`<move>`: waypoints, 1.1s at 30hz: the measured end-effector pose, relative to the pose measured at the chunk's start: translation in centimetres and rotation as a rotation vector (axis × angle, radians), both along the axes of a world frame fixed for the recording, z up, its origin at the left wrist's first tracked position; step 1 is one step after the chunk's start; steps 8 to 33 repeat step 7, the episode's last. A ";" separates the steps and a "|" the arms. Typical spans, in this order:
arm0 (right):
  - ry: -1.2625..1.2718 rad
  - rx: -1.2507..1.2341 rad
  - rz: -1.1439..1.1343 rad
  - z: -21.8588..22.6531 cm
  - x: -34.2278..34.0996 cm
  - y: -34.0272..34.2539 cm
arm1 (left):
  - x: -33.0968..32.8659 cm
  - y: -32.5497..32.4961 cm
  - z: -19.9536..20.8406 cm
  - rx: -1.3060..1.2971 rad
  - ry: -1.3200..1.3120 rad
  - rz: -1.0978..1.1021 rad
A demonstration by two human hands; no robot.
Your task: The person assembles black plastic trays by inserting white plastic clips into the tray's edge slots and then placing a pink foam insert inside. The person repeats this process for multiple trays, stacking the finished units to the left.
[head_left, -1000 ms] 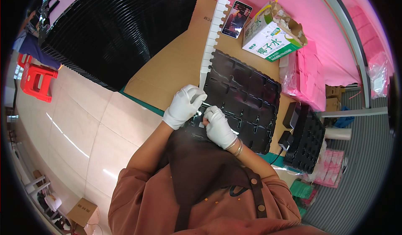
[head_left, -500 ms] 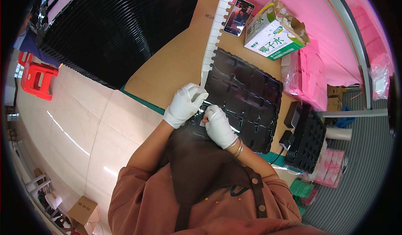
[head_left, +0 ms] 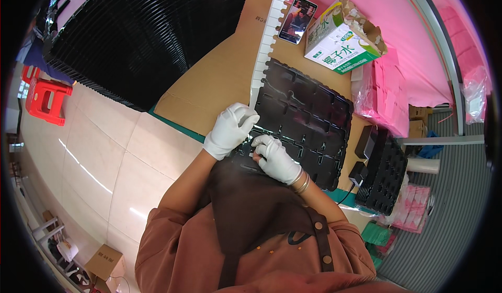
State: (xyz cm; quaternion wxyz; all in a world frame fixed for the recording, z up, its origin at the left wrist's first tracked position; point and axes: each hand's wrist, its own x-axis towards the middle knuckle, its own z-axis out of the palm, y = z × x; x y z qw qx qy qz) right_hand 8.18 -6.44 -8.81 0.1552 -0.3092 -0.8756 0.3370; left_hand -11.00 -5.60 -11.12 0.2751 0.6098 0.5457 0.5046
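A black plastic tray with moulded compartments lies in front of me. My left hand, in a white glove, is at the tray's near left corner, its fingers bent and pinched together. Just above those fingertips ends a long white strip with a notched edge, running along the tray's left side. My right hand, also gloved, hovers over the tray's near edge with fingers curled toward the thumb, whose tip looks bare. Whatever small thing either hand pinches is hidden.
Tall stacked black trays stand at left on the cardboard-covered table. Beyond the tray are a phone and an opened carton. Pink packages and more black trays sit at right. A red stool stands on the floor.
My right hand has shifted slightly right and toward me, its fingers loosening a little. My left hand stays nearly in place at the tray corner.
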 end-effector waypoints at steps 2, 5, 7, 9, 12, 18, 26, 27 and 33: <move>-0.010 -0.041 0.039 0.4 0.2 0.3 | 0.0 -0.1 0.1 -0.009 0.004 0.000; -0.106 -0.221 0.144 1.9 0.6 1.3 | -0.1 0.1 0.2 0.011 0.042 0.000; -0.006 -0.478 0.188 3.2 1.2 3.1 | -0.1 0.3 -0.3 0.075 0.078 0.015; -0.006 -0.478 0.188 3.2 1.2 3.1 | -0.1 0.3 -0.3 0.075 0.078 0.015; -0.006 -0.478 0.188 3.2 1.2 3.1 | -0.1 0.3 -0.3 0.075 0.078 0.015; -0.006 -0.478 0.188 3.2 1.2 3.1 | -0.1 0.3 -0.3 0.075 0.078 0.015; -0.006 -0.478 0.188 3.2 1.2 3.1 | -0.1 0.3 -0.3 0.075 0.078 0.015; -0.006 -0.478 0.188 3.2 1.2 3.1 | -0.1 0.3 -0.3 0.075 0.078 0.015; -0.006 -0.478 0.188 3.2 1.2 3.1 | -0.1 0.3 -0.3 0.075 0.078 0.015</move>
